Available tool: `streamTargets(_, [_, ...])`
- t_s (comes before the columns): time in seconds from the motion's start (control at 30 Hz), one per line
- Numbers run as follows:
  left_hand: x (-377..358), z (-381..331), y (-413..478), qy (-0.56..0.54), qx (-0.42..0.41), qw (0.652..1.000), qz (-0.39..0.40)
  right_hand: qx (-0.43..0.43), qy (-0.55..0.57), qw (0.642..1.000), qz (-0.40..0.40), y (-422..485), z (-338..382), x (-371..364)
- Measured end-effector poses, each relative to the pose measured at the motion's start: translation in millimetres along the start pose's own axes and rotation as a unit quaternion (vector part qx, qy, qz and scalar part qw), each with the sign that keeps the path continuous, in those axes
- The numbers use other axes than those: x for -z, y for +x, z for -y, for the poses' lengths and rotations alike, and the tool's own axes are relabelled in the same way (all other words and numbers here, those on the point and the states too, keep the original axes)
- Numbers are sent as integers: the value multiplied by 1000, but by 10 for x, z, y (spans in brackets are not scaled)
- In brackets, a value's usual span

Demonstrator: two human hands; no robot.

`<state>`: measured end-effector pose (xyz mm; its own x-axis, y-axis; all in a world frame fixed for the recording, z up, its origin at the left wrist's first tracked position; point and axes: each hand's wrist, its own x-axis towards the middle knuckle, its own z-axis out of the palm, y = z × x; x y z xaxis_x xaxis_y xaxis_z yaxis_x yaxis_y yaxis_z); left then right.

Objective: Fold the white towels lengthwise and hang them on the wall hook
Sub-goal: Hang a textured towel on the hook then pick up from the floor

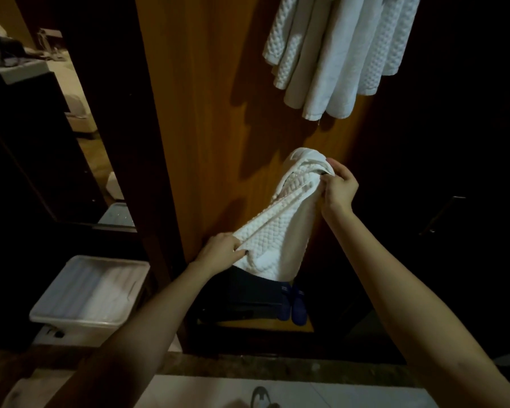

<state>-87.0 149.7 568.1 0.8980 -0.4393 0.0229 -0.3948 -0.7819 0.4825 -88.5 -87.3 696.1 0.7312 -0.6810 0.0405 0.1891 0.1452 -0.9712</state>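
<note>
Nearest to me, at lower left, a clear plastic bin (77,320) stood on the floor; white towels (100,293) lay inside it. Beyond the bin, my left hand (220,251) held the lower end of a white waffle-textured towel (280,228); its fingers (239,251) were curled over the towel's edge. My right hand (340,188) was raised higher and further out; its fingers (327,180) pinched the bunched upper end of the same towel. The towel ran slantwise between both hands, gathered into a long narrow band; a pair of blue slippers (295,304) stood low down, below it. Behind the towel rose a wooden panel (203,113); farthest up, several white hanging towels (336,48) draped against the panel from above the top edge of the view.
</note>
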Motion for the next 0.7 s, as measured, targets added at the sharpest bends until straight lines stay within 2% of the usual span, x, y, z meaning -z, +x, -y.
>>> streamTargets(0.07, [9, 12, 0, -30, 3, 999, -32, 2, 12, 1000, -6, -8, 1, -11])
streamTargets(0.13, [43, 5, -31, -130, 6, 986, -99, 13, 13, 1000, -20, 4, 32, 13])
streamTargets(0.23, [237, -43, -104, -334, 17, 916, -224, 38, -16, 998, -41, 84, 132, 93])
streamTargets(0.33, [577, -216, -86, -390, -17, 884, -259, 23, -34, 998, -52, 150, 177, 145])
streamTargets(0.47, [1004, -480, 56, -405, -49, 864, -297, -8, -92, 995, -45, 81, 45, 236])
streamTargets(0.53, [1184, -581, 132, -397, -66, 866, -296, -25, -119, 992, -33, 0, -60, 292])
streamTargets(0.6, [1330, -666, 220, -333, -104, 891, -292, -32, -144, 989, -12, -89, -147, 330])
streamTargets(0.7, [1453, -767, 324, -161, -160, 936, -269, -14, -185, 982, 23, -191, -240, 416])
